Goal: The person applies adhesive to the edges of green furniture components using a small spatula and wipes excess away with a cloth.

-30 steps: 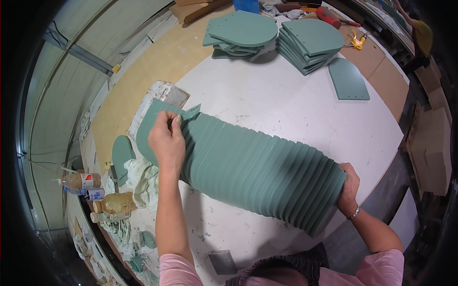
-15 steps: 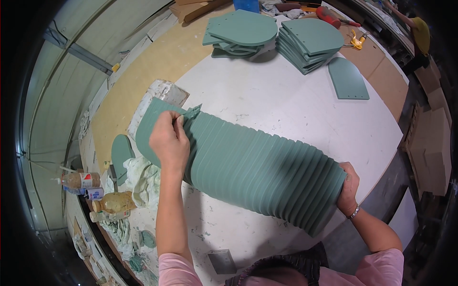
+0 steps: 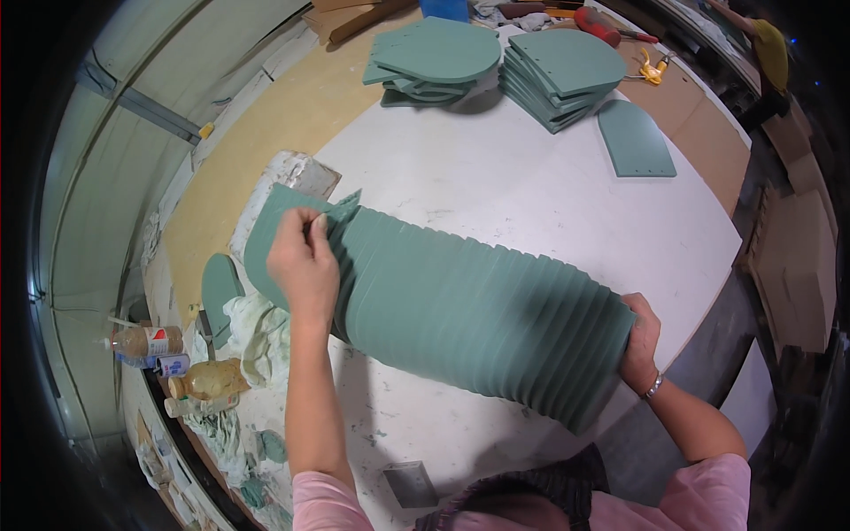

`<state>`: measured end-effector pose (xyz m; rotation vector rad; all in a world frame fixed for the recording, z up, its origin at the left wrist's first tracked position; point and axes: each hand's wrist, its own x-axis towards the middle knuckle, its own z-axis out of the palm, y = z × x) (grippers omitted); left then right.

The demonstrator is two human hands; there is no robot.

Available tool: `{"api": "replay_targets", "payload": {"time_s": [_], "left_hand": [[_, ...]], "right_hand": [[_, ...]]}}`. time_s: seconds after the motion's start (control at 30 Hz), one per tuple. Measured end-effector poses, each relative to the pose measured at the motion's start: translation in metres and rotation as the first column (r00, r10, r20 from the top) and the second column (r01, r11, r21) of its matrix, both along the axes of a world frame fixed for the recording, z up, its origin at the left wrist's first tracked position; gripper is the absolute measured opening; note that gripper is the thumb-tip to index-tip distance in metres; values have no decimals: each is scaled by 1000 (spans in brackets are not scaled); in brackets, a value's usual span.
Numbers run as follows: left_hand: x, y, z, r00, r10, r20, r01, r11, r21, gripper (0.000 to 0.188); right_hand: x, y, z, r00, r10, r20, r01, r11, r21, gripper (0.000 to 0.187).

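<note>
A long row of thin green panels [image 3: 443, 305], standing on edge and leaning together, lies across the white tabletop [image 3: 460, 177]. At its left end, over a panel with a rounded edge, is my left hand [image 3: 303, 257], its fingers curled and the thumb against them. What that hand pinches, if anything, is hidden. Just beyond its fingertips, several panel corners fan apart. My right hand [image 3: 641, 341], with a bracelet at the wrist, grips the outermost panel at the row's right end. Behind the left end sits a worn, white-wrapped block [image 3: 297, 173].
Two stacks of green panels [image 3: 434, 49] [image 3: 567, 62] and a single panel [image 3: 636, 142] lie at the back. Bottles [image 3: 212, 379], a white cloth [image 3: 261, 336] and another green panel [image 3: 220, 288] are left. A grey block [image 3: 409, 484] lies near me. Another person [image 3: 766, 57] stands far right.
The whole view has shifted slightly, so everything appears a little further left. My left hand stays curled at the same spot on the row, and my right hand keeps its place at the end.
</note>
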<state>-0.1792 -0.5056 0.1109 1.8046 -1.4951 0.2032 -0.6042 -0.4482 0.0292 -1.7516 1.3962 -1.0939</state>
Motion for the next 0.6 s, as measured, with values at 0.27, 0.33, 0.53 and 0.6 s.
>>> {"api": "replay_targets", "payload": {"time_s": [0.27, 0.33, 0.53, 0.6], "left_hand": [[-19, 29, 7, 938, -123, -324, 135, 991, 14, 9], [-33, 35, 14, 898, -173, -406, 216, 974, 64, 8], [-92, 28, 19, 924, -304, -231, 345, 925, 162, 9], [-100, 23, 14, 927, -323, -192, 354, 921, 161, 7]], "right_hand": [[0, 1, -2, 1000, -17, 17, 16, 998, 55, 58], [0, 2, -2, 999, -28, 42, 25, 997, 69, 57], [-5, 2, -10, 995, -38, 94, 33, 998, 53, 58], [-4, 2, -10, 995, -8, 103, 8, 1000, 5, 57]]}}
